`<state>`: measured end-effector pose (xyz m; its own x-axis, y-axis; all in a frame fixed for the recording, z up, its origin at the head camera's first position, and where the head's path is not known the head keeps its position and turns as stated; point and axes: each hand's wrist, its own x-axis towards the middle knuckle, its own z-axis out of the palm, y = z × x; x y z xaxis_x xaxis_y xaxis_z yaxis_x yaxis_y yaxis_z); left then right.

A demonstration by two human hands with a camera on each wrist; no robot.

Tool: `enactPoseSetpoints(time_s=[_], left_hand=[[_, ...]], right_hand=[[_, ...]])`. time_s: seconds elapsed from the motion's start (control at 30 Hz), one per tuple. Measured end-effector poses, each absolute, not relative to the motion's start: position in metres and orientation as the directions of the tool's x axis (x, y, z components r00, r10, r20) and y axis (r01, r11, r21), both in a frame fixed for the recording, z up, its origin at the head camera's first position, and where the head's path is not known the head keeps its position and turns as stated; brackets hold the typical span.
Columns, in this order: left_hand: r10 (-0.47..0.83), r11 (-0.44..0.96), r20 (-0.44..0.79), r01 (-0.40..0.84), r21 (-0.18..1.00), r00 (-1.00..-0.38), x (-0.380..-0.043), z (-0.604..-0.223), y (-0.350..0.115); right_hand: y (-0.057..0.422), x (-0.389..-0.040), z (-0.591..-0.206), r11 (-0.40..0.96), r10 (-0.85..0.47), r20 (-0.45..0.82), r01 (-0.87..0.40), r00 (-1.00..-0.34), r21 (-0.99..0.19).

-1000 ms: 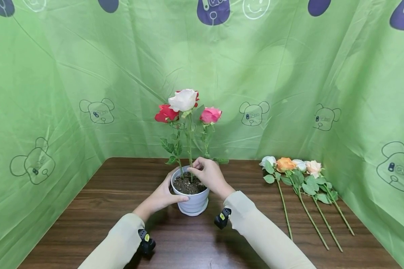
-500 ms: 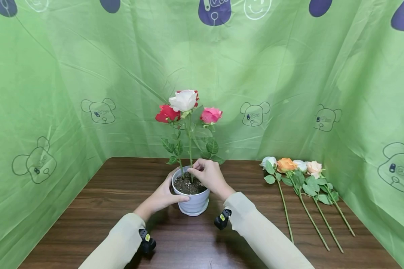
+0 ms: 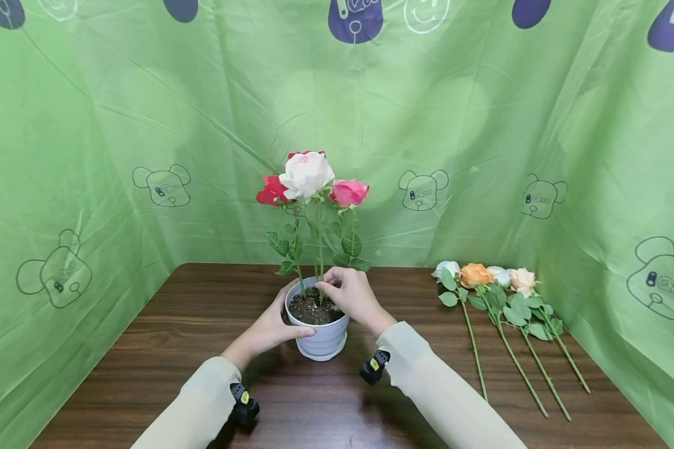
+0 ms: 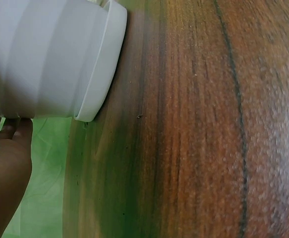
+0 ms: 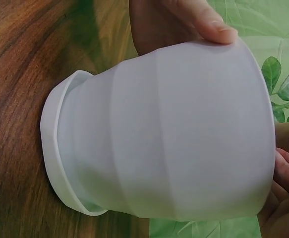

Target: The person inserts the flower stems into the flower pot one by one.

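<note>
A white flowerpot [image 3: 324, 344] filled with dark soil [image 3: 309, 310] stands on its saucer in the middle of the table. My left hand [image 3: 266, 328] holds its left side, thumb across the front near the rim; in the left wrist view, fingers [image 4: 16, 130] of this hand reach behind the pot [image 4: 40, 59]. Over the soil, my right hand [image 3: 355, 298] pinches the low stem of a white rose [image 3: 307, 176]. Red roses [image 3: 271, 191] stand left of and behind the white bloom, and a pink rose [image 3: 349, 193] stands to its right.
On the right of the wooden table [image 3: 202, 305] lie several loose roses, among them an orange one [image 3: 476, 275] and a peach one [image 3: 522, 282], stems pointing toward the front. Green printed cloth [image 3: 247, 112] hangs around the back and sides.
The white rose's bloom has turned to face more toward the camera and shifted slightly, with my right hand still at its stem. My left hand and the pot have stayed put.
</note>
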<state>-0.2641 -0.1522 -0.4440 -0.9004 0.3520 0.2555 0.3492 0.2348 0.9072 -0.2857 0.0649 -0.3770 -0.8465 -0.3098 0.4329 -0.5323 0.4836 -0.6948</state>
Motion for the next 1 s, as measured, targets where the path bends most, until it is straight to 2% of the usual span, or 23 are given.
enactPoseSetpoints(time_s=[1.0], left_hand=[[0.355,0.244,0.246,0.344,0.907,-0.902,-0.2635,-0.4419,-0.1510]], right_hand=[[0.0630,-0.2855,-0.3746,0.462,-0.287,0.371,-0.467,-0.883,-0.754]])
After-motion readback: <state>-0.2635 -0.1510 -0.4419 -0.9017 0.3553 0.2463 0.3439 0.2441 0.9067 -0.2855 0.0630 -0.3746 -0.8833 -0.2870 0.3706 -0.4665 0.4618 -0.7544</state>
